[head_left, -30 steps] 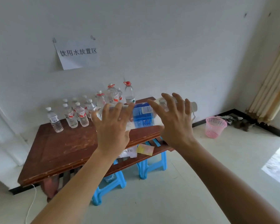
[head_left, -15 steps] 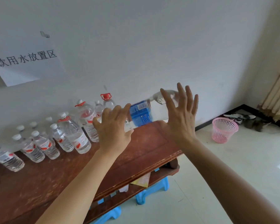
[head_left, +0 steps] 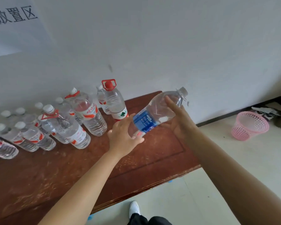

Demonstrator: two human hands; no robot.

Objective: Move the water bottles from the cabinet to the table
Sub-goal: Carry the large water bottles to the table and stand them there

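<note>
The view has closed in: a second ago the wooden table (head_left: 152, 159) stood a few steps off across the floor, and now the person is right up against its front edge, one white shoe (head_left: 134, 208) showing just below it. The row of standing bottles (head_left: 88, 114) along the wall has not been disturbed, and its right-hand end is marked by a red-handled bottle (head_left: 115, 103). The big blue-label bottle (head_left: 152, 116), carried level at chest height a moment back, now hangs over the right part of the tabletop, tipped so its cap points up towards the wall and its base dips down to the left, just beside that red-handled one. I cannot tell whether the base has touched the wood yet. The left hand (head_left: 122, 137) wraps the lower end, fingertips curling round near the base; the right hand (head_left: 180, 124) cradles the shoulder below the neck, one finger laid along the clear plastic. To my eye the carrying is over and the setting-down has begun. It needs standing upright in the gap at the row's end, gently, since a swing of the base could knock its neighbour.
</note>
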